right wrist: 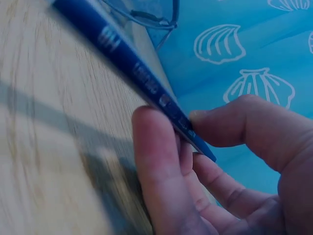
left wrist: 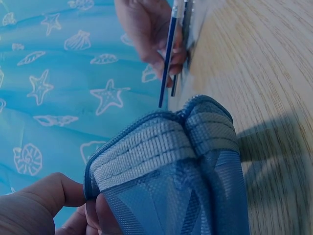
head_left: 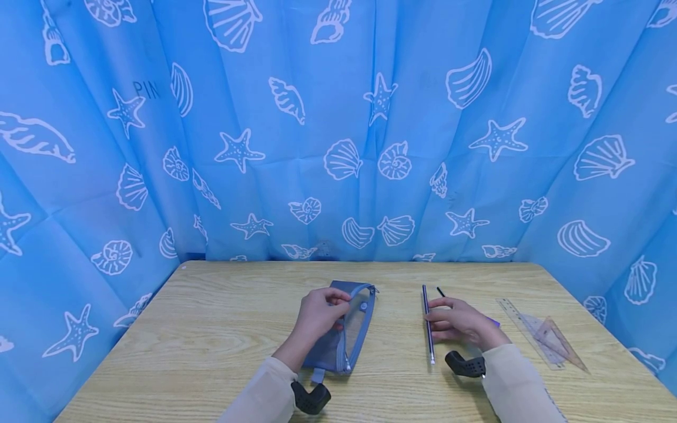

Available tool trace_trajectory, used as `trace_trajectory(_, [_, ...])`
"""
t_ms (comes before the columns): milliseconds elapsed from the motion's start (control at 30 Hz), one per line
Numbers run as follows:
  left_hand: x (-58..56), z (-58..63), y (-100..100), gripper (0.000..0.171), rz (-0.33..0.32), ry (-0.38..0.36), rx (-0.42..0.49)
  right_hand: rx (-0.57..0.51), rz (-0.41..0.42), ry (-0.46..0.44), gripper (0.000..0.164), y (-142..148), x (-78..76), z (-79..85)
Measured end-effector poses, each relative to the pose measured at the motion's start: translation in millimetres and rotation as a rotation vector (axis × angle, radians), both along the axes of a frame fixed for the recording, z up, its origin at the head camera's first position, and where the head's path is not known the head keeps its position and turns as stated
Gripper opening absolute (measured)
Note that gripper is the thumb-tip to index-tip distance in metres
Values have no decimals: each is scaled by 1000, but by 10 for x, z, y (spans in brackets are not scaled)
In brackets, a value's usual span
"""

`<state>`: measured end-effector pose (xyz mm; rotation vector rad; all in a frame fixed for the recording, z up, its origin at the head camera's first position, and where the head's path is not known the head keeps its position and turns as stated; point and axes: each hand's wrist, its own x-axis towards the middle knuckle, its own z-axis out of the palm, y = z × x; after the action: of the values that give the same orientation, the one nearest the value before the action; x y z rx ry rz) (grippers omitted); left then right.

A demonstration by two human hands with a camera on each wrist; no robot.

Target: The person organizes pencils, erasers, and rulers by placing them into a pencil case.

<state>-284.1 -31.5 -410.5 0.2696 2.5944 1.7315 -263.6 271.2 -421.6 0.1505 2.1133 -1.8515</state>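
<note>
At lower centre, your left hand (head_left: 322, 311) pinches a grey-blue mesh zip pouch (head_left: 325, 351); rightward, your right hand (head_left: 457, 320) pinches a slim dark-blue pencil (head_left: 428, 326). Seemingly you're readying both; next likely needs steady aim.

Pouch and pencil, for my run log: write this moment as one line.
left hand: pinches pouch edge; right hand: holds pencil; pouch: open; pencil: outside pouch; ruler, set square: on table, right side

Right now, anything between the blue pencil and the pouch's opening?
Nothing visible. In the head view, only tabletop shows between the pencil, held in the right hand, and the pouch. The left hand grips the opening's left edge, away from the pencil.
</note>
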Motion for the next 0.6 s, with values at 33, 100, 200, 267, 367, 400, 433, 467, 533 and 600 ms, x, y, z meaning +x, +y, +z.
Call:
trace_trajectory(33, [0, 0, -1, 21, 0, 0, 1, -20, 15, -6, 55, -9, -3, -2])
trace_trajectory(100, [2, 2, -2, 21, 0, 1, 3, -58, 37, -16, 55, -29, -11, -7])
trace_trajectory(200, [4, 6, -4, 21, 1, -2, 6, -87, 63, -19, 53, -59, -26, -19])
trace_trajectory(267, [5, 10, -6, 21, 2, -5, 6, -92, 69, -20, 53, -81, -33, -26])
trace_trajectory(367, [6, 15, -6, 21, 4, -8, 5, -95, 63, -26, 54, -119, -39, -31])
trace_trajectory(400, [7, 17, -6, 21, 5, -8, 4, -98, 65, -28, 54, -130, -42, -34])
trace_trajectory(433, [7, 18, -6, 21, 5, -8, 3, -104, 63, -31, 54, -143, -44, -36])
trace_trajectory(467, [6, 19, -6, 21, 6, -8, 2, -112, 61, -33, 53, -154, -47, -40])
trace_trajectory(533, [7, 20, -4, 21, 7, -8, 1, -132, 62, -35, 52, -174, -51, -51])
trace_trajectory(600, [6, 19, -3, 21, 7, -9, 1, -157, 65, -34, 48, -191, -56, -64])
